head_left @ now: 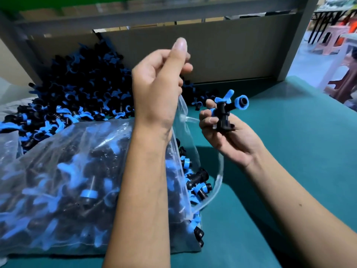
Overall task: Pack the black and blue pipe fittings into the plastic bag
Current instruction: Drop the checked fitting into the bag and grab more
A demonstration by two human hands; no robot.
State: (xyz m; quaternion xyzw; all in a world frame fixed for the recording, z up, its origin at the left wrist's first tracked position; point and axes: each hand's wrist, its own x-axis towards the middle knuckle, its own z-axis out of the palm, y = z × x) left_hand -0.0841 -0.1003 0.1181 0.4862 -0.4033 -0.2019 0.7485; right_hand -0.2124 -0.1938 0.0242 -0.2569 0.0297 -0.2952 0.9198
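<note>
A clear plastic bag [63, 182] lies on the green table, stuffed with several black and blue pipe fittings. My left hand [158, 84] pinches the upper lip of the bag's mouth and holds it lifted. Beside that mouth, to the right, my right hand [224, 130] grips a black and blue pipe fitting [226, 111] with a blue wing handle and a blue-ringed end. A big loose pile of the same fittings [77, 93] lies behind the bag against the back panel. Some fittings show at the open mouth [197, 182].
The green table top [289, 144] stretches to the right of the bag. A grey metal frame and panel [231, 51] stands behind the pile. Pink and brown plastic stools [340, 45] stand on the floor at far right.
</note>
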